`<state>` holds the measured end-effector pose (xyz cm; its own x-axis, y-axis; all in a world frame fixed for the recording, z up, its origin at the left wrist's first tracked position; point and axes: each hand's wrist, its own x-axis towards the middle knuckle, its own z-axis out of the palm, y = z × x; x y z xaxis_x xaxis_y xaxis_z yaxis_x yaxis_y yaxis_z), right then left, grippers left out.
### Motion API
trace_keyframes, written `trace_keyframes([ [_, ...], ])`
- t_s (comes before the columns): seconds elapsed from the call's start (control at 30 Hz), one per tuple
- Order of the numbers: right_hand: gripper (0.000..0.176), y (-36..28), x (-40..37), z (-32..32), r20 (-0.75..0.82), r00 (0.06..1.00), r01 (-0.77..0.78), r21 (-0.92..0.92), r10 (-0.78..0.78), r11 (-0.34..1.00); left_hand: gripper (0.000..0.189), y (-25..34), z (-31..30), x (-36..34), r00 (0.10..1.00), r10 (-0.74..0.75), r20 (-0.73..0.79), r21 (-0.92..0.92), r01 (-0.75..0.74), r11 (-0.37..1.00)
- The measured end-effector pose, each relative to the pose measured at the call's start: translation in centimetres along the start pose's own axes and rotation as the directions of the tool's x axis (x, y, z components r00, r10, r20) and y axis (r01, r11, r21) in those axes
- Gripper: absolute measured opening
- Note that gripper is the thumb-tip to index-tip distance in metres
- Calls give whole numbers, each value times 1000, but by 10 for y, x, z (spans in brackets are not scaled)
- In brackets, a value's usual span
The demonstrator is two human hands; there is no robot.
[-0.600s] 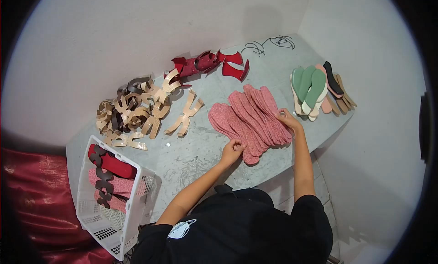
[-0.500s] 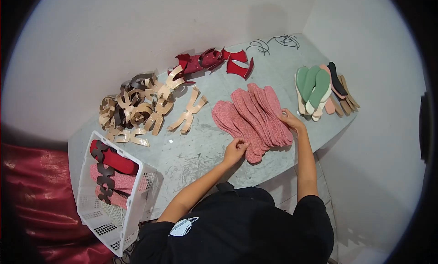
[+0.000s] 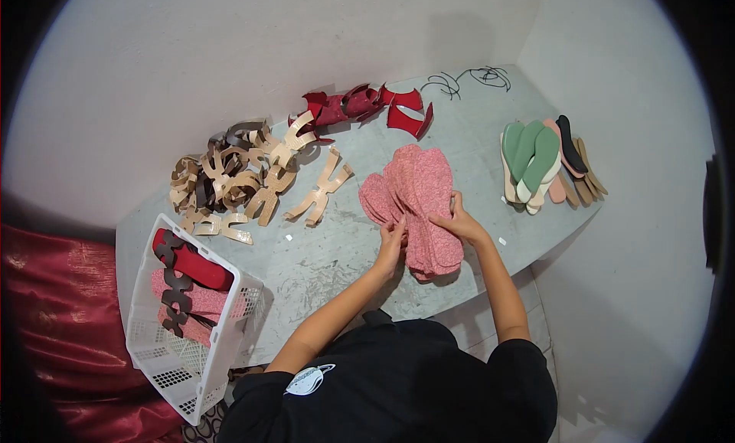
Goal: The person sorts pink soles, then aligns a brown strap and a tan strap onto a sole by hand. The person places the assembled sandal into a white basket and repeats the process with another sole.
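Note:
A thick stack of pink speckled shoe insoles (image 3: 429, 179) lies on the grey table in front of me, bunched together with a few fanned out at its left. My left hand (image 3: 391, 248) is closed on the stack's left edge around its narrow middle. On the opposite side, my right hand (image 3: 463, 222) grips the right edge, thumb on top and fingers around the side. The number of insoles between the hands cannot be made out.
Left of the stack are beige and dark brown cut shoe straps (image 3: 245, 175). Red strap pieces (image 3: 348, 106) and black cord (image 3: 478, 77) lie at the back. Green, cream and brown insoles (image 3: 536, 156) sit right. A white plastic basket (image 3: 222, 320) holds red and pink soles with brown straps.
The spread-out insoles have been squeezed into a narrower, neater stack. My right hand has moved left and now grips its side; my left hand has moved slightly up along the left edge.

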<state>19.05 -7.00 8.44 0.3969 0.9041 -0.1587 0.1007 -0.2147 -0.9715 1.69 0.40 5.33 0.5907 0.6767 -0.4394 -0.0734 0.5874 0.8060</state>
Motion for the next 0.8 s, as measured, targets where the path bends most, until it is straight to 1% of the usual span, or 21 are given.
trace_keyframes([
  [0.03, 86, 7, 4, 2, -9, 998, 60, -1, -60, 998, 73, 3, 2, 0, 1000, -19, -3, -14, 19, 1000],
  [0.07, 85, 12, 8, -7, -120, 992, 1, -326, -42, 945, 73, 4, 3, -1, 1000, -19, -3, -16, 19, 1000],
  [0.1, 85, 16, 10, -8, -117, 992, 1, -328, -41, 945, 74, 5, 3, -1, 1000, -15, 19, 57, 14, 998],
  [0.13, 83, 20, 13, -6, -148, 989, -9, -66, -1, 998, 76, 6, 2, -1, 999, -10, 39, 131, 5, 991],
  [0.17, 81, 24, 16, -4, -167, 985, -14, 201, 48, 979, 76, 8, 0, -1, 999, -9, 35, 132, 4, 991],
  [0.2, 73, 13, 9, -2, -70, 991, -90, 293, 115, 952, 74, 10, 0, -2, 997, -42, 67, 135, 33, 990],
  [0.23, 73, 17, 11, 1, -69, 991, -88, 294, 112, 952, 73, 12, 1, -1, 992, -74, 101, 138, 59, 989],
  [0.27, 73, 25, 14, 4, -97, 995, -15, 209, 35, 978, 73, 11, 0, 3, 992, -72, 101, 136, 58, 989],
  [0.3, 74, 21, 12, 8, -116, 992, 54, 122, -39, 991, 66, 8, 0, 7, 993, -73, 95, 168, 56, 984],
  [0.33, 74, 17, 9, 10, -115, 993, 49, 120, -35, 992, 59, 4, -1, 10, 993, -74, 91, 199, 55, 978],
  [0.4, 78, 6, 2, 17, -45, 979, 186, -217, -200, 958, 53, 4, 1, 11, 990, -63, 129, 139, 45, 989],
  [0.43, 78, 5, 2, 22, -46, 979, 184, -217, -199, 959, 48, 9, 1, 10, 985, -45, 167, 82, 31, 996],
  [0.47, 76, 3, 2, 28, -30, 971, 223, -250, -238, 942, 46, 11, -7, 14, 981, -108, 161, 178, 79, 981],
  [0.5, 75, 2, 2, 33, -11, 961, 263, -282, -278, 923, 46, 14, -10, 13, 981, -107, 160, 180, 78, 981],
  [0.53, 75, 2, 0, 38, -24, 953, 273, -370, -303, 888, 47, 17, -12, 11, 966, -129, 224, 42, 123, 992],
  [0.57, 75, 2, -3, 43, -24, 952, 275, -367, -305, 889, 48, 21, -16, 8, 947, -140, 289, -95, 173, 980],
  [0.63, 74, -5, -8, 53, -43, 956, 265, -304, -291, 915, 55, 27, -27, 5, 956, -97, 277, -41, 113, 993],
  [0.7, 75, -12, -14, 64, -55, 951, 275, -292, -303, 916, 57, 30, -36, 1, 954, -165, 249, 51, 158, 986],
  [0.73, 76, -14, -16, 69, -66, 924, 334, -345, -378, 877, 57, 29, -42, -2, 954, -168, 247, 48, 161, 986],
  [0.77, 77, -15, -17, 72, -72, 889, 389, -398, -451, 830, 56, 30, -48, -4, 951, -166, 262, -33, 181, 983],
  [0.8, 76, -10, -16, 73, -68, 891, 399, -352, -449, 846, 54, 29, -54, -5, 947, -161, 279, -114, 199, 973],
])
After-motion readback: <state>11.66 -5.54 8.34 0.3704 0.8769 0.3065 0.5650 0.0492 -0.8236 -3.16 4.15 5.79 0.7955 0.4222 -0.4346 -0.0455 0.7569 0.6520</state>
